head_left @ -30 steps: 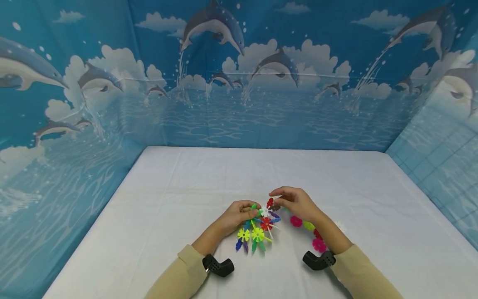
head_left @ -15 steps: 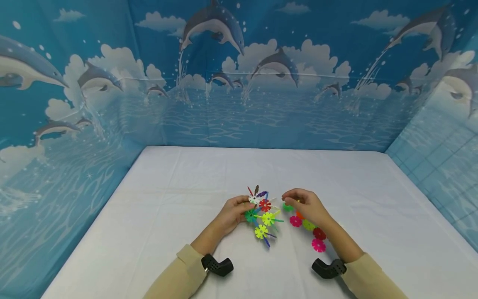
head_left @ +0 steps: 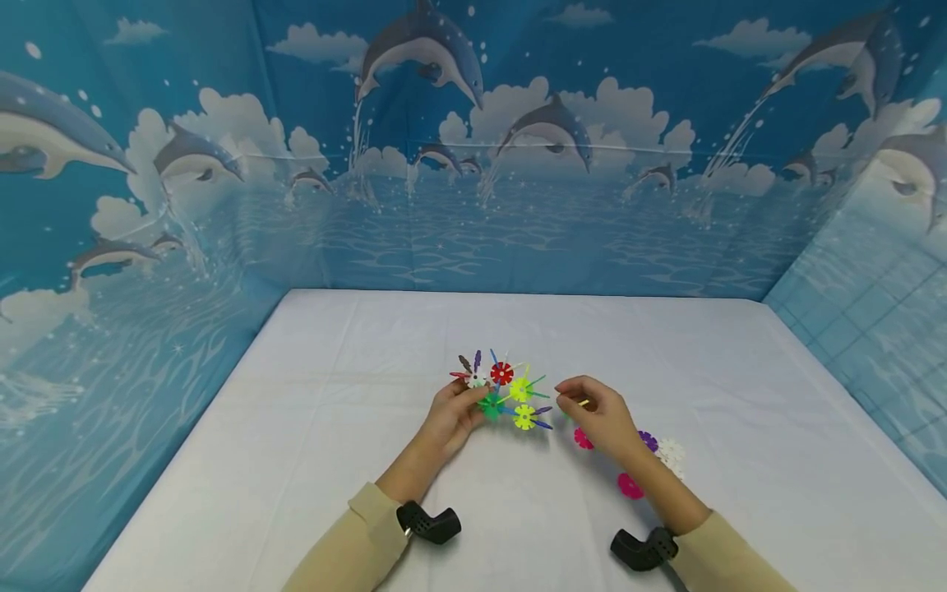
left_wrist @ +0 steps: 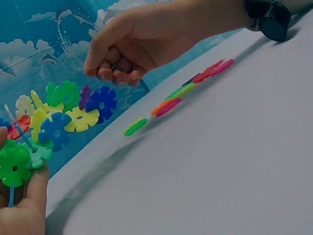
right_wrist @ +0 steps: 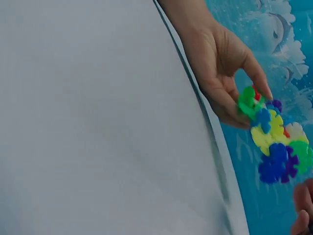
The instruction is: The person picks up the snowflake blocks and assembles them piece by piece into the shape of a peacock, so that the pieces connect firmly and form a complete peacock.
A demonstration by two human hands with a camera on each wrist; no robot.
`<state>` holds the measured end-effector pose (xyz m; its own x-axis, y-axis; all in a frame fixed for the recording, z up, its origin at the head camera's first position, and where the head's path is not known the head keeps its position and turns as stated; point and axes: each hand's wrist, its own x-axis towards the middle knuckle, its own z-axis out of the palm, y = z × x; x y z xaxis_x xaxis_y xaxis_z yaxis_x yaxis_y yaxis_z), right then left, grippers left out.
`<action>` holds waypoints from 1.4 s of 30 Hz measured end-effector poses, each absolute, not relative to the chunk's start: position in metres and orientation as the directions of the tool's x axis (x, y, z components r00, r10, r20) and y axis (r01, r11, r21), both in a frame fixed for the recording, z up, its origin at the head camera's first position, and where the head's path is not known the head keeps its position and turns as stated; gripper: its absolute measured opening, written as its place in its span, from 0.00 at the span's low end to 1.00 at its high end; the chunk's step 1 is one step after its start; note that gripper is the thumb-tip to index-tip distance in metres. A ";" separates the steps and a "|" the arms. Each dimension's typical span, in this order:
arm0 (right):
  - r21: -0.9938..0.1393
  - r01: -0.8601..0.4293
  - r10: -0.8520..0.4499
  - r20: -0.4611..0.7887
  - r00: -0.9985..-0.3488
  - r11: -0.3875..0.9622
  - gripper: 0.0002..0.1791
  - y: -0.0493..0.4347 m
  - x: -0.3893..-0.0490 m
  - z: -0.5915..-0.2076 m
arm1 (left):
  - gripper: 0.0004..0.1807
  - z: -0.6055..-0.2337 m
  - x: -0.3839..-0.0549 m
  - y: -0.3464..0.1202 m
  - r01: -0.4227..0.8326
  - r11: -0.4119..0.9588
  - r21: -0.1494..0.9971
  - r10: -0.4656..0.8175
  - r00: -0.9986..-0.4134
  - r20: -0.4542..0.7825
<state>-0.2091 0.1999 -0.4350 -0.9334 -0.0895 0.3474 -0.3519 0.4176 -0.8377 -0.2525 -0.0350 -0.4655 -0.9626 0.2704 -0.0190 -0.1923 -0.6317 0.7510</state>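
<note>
My left hand [head_left: 453, 417] pinches a cluster of interlocked plastic snowflake discs [head_left: 524, 389] at a green disc [left_wrist: 14, 164], between thumb and fingers. Yellow, red, white, blue and purple discs stick out from it at various angles, held above the table. To the right of the cluster, apart from it, hovers my right hand [head_left: 608, 418]. Its fingers are loosely curled, and the left wrist view shows nothing in them. Beneath it lie loose snowflake discs, among them a pink disc [head_left: 630, 486] and a green disc [left_wrist: 135, 127]. The right hand and forearm partly cover these.
A purple disc [head_left: 648, 441] and white discs [head_left: 671, 455] lie on the white tablecloth [head_left: 370, 345] beyond the right forearm. Dolphin-printed cloth [head_left: 473, 230] hangs around the back and sides of the table. Both wrists wear black camera mounts [head_left: 429, 524].
My left hand has turned the cluster and raised it up and left in the head view. The right hand has come away from the cluster and moved over the loose discs.
</note>
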 end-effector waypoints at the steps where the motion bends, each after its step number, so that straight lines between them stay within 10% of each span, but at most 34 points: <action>1: -0.837 -0.369 -0.065 0.375 -0.925 0.404 0.07 0.196 -0.207 -0.435 | 0.08 -0.465 -0.253 -0.035 -0.190 -0.645 0.740 0.261 -0.965 -0.020; 8: -0.868 -0.433 -0.102 0.421 -0.901 0.244 0.05 0.163 -0.189 -0.439 | 0.09 -0.464 -0.255 -0.037 -0.153 -0.725 0.672 0.195 -0.981 -0.013; 17: -0.956 0.197 -0.174 -0.160 -0.972 -0.219 0.20 0.118 -0.201 -0.449 | 0.09 -0.464 -0.253 -0.035 -0.129 -0.734 0.667 0.159 -0.987 -0.015; 23: -0.867 0.205 -0.071 -0.195 -0.978 -0.453 0.05 0.110 -0.214 -0.454 | 0.11 -0.464 -0.250 -0.031 -0.135 -0.720 0.680 0.159 -0.987 -0.028; 33: -0.870 0.175 -0.005 -0.195 -0.981 -0.460 0.03 0.129 -0.223 -0.449 | 0.34 -0.468 -0.251 -0.038 -0.222 -0.510 0.831 0.444 -0.895 0.034; 42: -0.934 0.185 -0.173 -0.136 -0.975 -0.307 0.04 0.168 -0.227 -0.451 | 0.17 -0.461 -0.254 -0.047 -0.363 -0.608 0.706 0.474 -0.880 -0.044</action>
<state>-0.2271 0.1679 -0.4510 -0.9754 -0.1733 -0.1359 0.1846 -0.3066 -0.9338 -0.2538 -0.0475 -0.4614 -0.8795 0.4738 -0.0442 -0.3630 -0.6080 0.7061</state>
